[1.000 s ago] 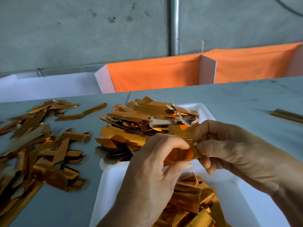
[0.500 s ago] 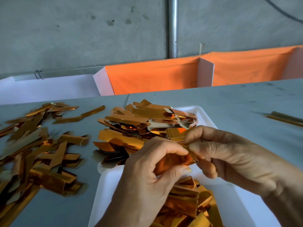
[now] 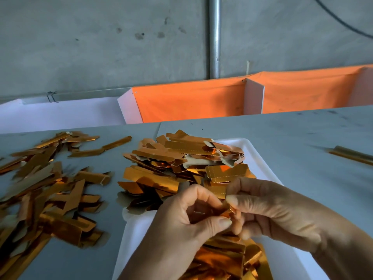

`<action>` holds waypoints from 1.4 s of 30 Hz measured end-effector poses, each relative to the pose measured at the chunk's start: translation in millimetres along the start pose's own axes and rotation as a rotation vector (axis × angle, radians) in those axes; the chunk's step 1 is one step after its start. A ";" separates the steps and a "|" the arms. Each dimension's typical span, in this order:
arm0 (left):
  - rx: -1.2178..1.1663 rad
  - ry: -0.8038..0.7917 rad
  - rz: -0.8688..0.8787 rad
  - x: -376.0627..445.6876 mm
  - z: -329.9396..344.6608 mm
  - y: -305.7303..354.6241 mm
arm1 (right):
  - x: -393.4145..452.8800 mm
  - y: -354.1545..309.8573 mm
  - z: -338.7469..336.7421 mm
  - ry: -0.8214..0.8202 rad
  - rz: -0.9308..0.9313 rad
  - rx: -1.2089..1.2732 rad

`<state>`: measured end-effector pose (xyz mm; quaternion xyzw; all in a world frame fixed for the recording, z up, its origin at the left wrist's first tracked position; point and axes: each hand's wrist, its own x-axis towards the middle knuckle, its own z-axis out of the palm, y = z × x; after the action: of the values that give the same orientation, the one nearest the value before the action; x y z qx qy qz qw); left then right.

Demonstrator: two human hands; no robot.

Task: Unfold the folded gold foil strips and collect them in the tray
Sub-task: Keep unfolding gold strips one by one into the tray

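Strip (image 3: 217, 211) lying left-right, left hand (image 3: 181, 225) and right hand (image 3: 272, 213) pinching its ends above tray (image 3: 260, 156); pile (image 3: 50, 190) sitting left.

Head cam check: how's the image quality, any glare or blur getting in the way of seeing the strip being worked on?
Head view: gold strip pinched between left hand and right hand looks soft, its folds hard to read; bright orange glints on the strips in the white tray; loose pile on the table blurs toward the left edge; wide-angle bending at the borders; soft, even light.
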<state>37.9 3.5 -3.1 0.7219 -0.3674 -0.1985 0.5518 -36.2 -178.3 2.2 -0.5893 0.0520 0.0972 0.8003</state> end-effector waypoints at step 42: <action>0.555 0.061 -0.002 2.9 10.8 -12.4 | 64.4 5.0 -15.6 0.468 0.193 -1.171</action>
<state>36.1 -4.2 -17.8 0.8515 -0.3901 -0.0689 0.3435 26.0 -185.7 -19.9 -0.9274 0.2167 0.0498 0.3009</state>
